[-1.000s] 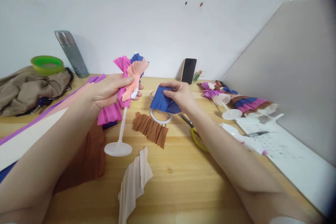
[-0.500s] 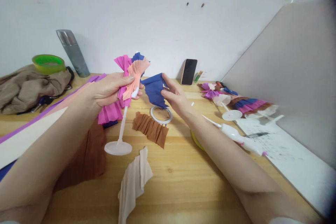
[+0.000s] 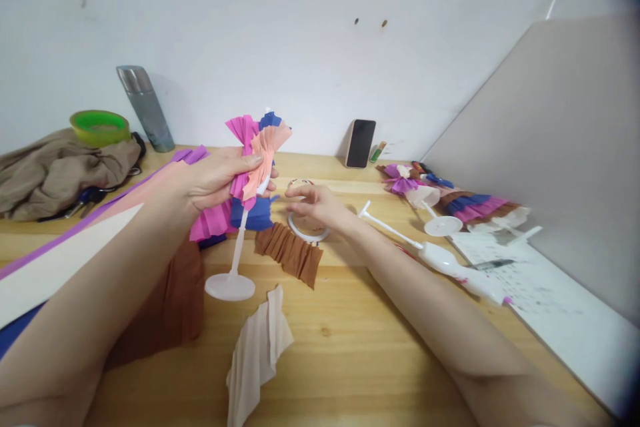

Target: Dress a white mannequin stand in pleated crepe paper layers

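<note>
My left hand [image 3: 225, 177] grips a form wrapped in pleated crepe paper, pink, peach [image 3: 261, 153] and blue, on a white stand [image 3: 230, 285] with a round base. Fingers and paper hide most of the form. My right hand [image 3: 317, 203] hovers over a roll of white tape [image 3: 307, 235], fingers bent and apart, with nothing visible in them. Behind the stand's rod lies a blue crepe paper piece [image 3: 254, 215]. Nearby on the table are a pleated brown piece [image 3: 290, 253] and a cream piece [image 3: 257, 350].
Long paper strips [image 3: 65, 253] lie under my left forearm. A steel flask [image 3: 145, 110], cloth [image 3: 65, 170] and green tape roll [image 3: 100, 128] stand at the left. A phone [image 3: 361, 143] leans on the wall. To the right are a white figure [image 3: 457, 267], paper-dressed forms [image 3: 480, 210] and a notepad [image 3: 540, 300].
My right hand has let go of the blue paper, which now lies behind the stand, and has moved down over the tape roll. My left hand keeps its hold.
</note>
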Demonstrator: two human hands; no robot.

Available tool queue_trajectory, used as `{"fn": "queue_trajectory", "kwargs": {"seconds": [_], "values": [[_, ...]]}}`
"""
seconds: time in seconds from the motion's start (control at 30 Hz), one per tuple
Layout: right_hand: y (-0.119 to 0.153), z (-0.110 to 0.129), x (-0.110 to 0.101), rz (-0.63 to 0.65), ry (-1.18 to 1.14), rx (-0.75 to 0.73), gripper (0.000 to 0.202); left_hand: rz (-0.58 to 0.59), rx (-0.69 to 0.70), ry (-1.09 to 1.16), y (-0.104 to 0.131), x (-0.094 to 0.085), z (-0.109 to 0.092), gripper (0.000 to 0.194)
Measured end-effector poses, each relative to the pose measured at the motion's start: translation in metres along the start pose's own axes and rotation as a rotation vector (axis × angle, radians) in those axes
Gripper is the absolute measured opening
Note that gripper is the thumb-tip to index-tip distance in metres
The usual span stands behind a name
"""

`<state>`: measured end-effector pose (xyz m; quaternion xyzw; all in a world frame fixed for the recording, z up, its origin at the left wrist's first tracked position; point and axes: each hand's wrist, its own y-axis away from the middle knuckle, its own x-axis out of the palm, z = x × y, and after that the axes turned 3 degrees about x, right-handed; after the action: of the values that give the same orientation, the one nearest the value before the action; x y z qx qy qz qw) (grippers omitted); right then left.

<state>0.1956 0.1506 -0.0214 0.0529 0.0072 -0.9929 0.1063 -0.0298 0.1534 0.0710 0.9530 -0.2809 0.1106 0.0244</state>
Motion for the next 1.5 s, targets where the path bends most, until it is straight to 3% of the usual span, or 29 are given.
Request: {"fn": "queue_trajectory", "kwargs": {"seconds": [0.13, 0.23, 0.33, 0.4, 0.53, 0.7, 0.8, 0.93, 1.0, 1.1, 1.2, 1.3, 1.37, 1.5], "values": [[0.010, 0.018, 0.001, 0.015, -0.114, 0.011, 0.040, 0.037, 0.036, -0.057, -0.001, 0.002, 0.007, 0.014], [0.024, 0.035, 0.011, 0.153, -0.283, -0.030, 0.057, 0.125, 0.099, -0.158, 0.003, 0.013, 0.012, 0.025], [0.035, 0.047, 0.022, 0.291, -0.375, -0.029, 0.053, 0.165, 0.096, -0.210, 0.010, 0.029, 0.011, 0.025], [0.039, 0.050, 0.026, 0.319, -0.415, -0.008, 0.052, 0.145, 0.084, -0.256, 0.015, 0.040, 0.009, 0.023], [0.041, 0.050, 0.031, 0.317, -0.447, -0.002, 0.049, 0.080, 0.087, -0.340, 0.018, 0.050, 0.008, 0.038], [0.041, 0.053, 0.027, 0.321, -0.436, 0.004, 0.048, 0.082, 0.075, -0.369, 0.018, 0.050, 0.010, 0.012], [0.039, 0.056, 0.016, 0.371, -0.376, 0.001, 0.048, 0.062, 0.074, -0.398, 0.022, 0.046, 0.003, 0.010], [0.036, 0.056, -0.001, 0.343, -0.134, -0.003, 0.052, 0.038, 0.146, -0.263, 0.026, 0.032, -0.013, 0.016], [0.038, 0.056, -0.007, 0.367, 0.167, -0.067, 0.038, 0.051, 0.162, -0.193, 0.027, 0.023, -0.020, 0.018], [0.048, 0.056, -0.010, 0.527, 0.692, -0.217, 0.010, 0.060, 0.148, -0.131, 0.024, 0.014, -0.023, 0.018], [0.064, 0.048, -0.010, 0.658, 0.993, -0.324, 0.031, 0.076, 0.119, -0.099, 0.019, 0.013, -0.017, 0.018], [0.079, 0.028, -0.013, 0.616, 1.096, -0.394, 0.027, 0.114, 0.077, -0.086, 0.016, 0.017, -0.011, 0.020], [0.085, 0.012, -0.017, 0.536, 1.098, -0.423, 0.020, 0.125, 0.060, -0.074, 0.016, 0.019, -0.010, 0.021], [0.095, -0.006, -0.024, 0.364, 1.064, -0.542, 0.025, 0.106, 0.075, -0.093, 0.020, 0.022, -0.014, 0.026]]}}
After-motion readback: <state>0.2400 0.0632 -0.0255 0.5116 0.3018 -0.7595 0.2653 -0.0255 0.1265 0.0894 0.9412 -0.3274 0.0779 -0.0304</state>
